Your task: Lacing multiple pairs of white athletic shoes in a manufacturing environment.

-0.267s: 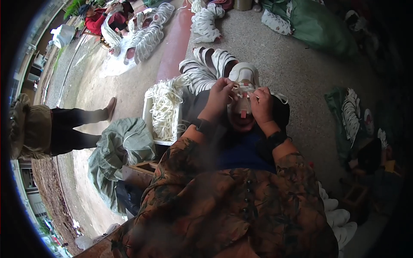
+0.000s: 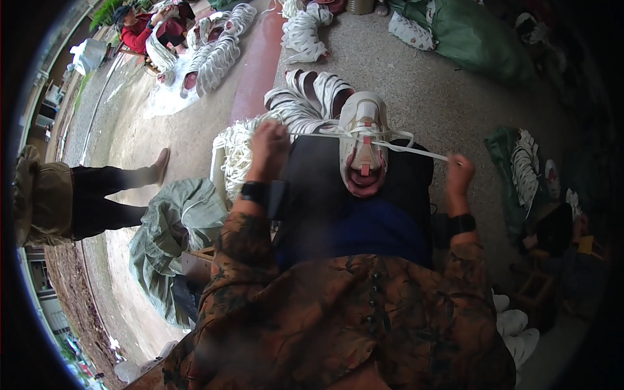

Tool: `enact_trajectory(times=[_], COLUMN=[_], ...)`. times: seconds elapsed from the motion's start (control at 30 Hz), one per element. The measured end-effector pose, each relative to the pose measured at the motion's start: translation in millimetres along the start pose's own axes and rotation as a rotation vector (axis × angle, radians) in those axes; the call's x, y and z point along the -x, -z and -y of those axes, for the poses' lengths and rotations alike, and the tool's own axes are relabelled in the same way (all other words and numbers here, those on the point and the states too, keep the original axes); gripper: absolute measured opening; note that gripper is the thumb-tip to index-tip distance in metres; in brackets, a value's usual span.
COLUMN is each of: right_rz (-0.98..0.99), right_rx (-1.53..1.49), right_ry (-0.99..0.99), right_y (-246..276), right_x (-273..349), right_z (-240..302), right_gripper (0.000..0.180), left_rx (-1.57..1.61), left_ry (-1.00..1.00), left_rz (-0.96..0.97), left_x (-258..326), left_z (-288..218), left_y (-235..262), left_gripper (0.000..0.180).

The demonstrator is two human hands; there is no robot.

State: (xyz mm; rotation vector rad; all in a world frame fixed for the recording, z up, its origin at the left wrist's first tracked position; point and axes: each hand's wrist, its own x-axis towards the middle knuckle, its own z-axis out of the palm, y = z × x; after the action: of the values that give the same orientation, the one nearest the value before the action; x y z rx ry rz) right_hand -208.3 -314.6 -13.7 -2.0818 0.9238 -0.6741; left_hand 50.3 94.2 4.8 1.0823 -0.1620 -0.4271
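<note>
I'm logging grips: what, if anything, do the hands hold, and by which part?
The white lace: the left hand grips its stretch left of the shoe, the right hand its stretch on the right. Its tips can't be made out.

A black-clad lap [image 2: 315,169] bears a beige, pink-lined shoe [image 2: 365,153]. Around it, the speckled grey floor [image 2: 403,78] carries a curved row of white shoes [image 2: 304,36] at eleven o'clock, a bulging green sack [image 2: 478,39] between one and two.

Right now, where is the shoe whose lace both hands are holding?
In the head view's upper half, the shoe sits right of centre, over the dark lap, between the left hand and right hand.
</note>
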Motion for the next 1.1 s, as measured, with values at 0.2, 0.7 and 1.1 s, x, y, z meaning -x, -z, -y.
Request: enact_trajectory(times=[0.2,0.7,1.1], right_rz=[-0.339,0.327,0.261], right_rx=[0.18,0.095,0.091], right_ry=[-0.512,0.349,0.358], right_y=[131,-104,-115], right_x=[-8,33,31], right_z=[-144,147,150], right_gripper=[0.01,0.015,0.001], left_rx=[0.239,-1.176,-0.522], left_ry=[-0.111,-0.509,-0.068], left_rz=[-0.691,0.138,-0.003], left_x=[70,6,7], left_z=[-96,38,39], left_y=[190,-126,-127], left_gripper=[0.024,0.023,0.014])
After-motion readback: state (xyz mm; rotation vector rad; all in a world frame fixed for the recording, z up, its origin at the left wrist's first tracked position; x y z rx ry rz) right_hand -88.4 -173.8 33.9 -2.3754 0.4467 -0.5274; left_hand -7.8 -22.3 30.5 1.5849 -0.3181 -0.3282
